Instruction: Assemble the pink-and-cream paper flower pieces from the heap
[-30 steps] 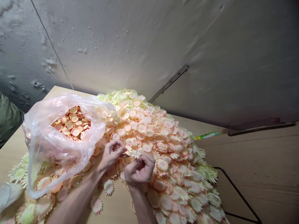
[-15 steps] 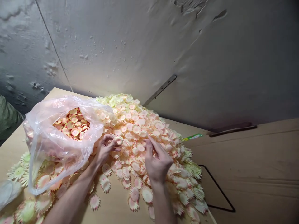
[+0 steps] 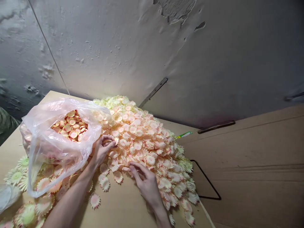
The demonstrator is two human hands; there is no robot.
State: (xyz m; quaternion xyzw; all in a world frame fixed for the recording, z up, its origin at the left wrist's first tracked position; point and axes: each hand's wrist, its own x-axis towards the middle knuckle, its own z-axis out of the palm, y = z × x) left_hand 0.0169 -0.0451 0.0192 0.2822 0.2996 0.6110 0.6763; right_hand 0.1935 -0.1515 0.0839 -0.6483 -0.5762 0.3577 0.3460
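Flower pieces [image 3: 142, 139] are heaped across the middle of the table [image 3: 118, 209], right of the plastic bag [image 3: 47, 139], with more inside it. Bag mouth shows only the top layer; the plastic blurs the rest and covers part of the pile on the near left. Left hand [image 3: 104, 148] is half closed beside the bag, thumb and fingertips close to one small piece [image 3: 116, 141]; can't tell if it's gripped or just behind them. Right hand [image 3: 143, 179] is loosely bent, fingertips at the heap's near edge; can't tell if it has hold of anything. Both forearms run out of frame at the bottom. Clear plastic item [image 3: 8, 196] is cut off at left, too partial to identify. Edges: heap comes close to the table's right edge; back edge runs near the wall [image 3: 106, 47]. Room: tabletop strip between the forearms, one loose piece [image 3: 95, 200] by the left one.
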